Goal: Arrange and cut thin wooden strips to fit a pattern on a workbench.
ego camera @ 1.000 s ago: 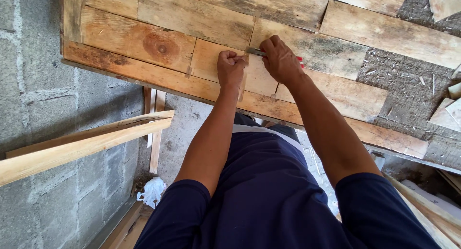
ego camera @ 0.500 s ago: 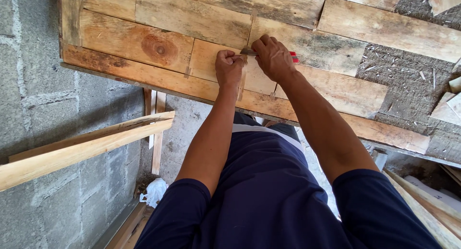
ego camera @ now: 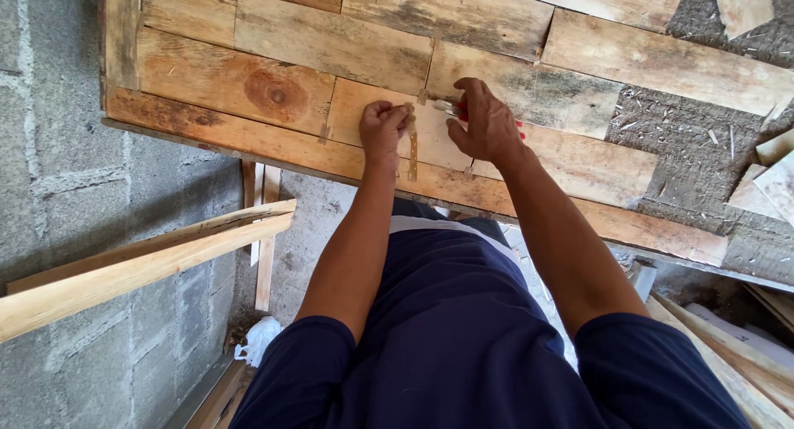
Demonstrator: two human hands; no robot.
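Observation:
My left hand (ego camera: 382,131) pinches a thin strip of wood (ego camera: 411,148) that hangs down over a pale wooden board (ego camera: 434,140). My right hand (ego camera: 486,123) grips a red-handled cutter (ego camera: 452,108) whose metal tip shows just left of the fingers. Both hands rest against a panel of rough wooden boards (ego camera: 273,86) fixed to a wall. The cutter's handle is mostly hidden under my right hand.
Grey block wall (ego camera: 58,189) stands on the left. A long pale timber (ego camera: 141,264) sticks out at the left below the panel. Bare rough grey surface (ego camera: 703,127) shows to the right of the boards. More timbers (ego camera: 728,338) lie lower right. A white bag (ego camera: 258,340) lies below.
The hands have drawn apart. A thin strip of wood now hangs from my left fingers, peeled away from the board. The right hand with the cutter moved slightly right.

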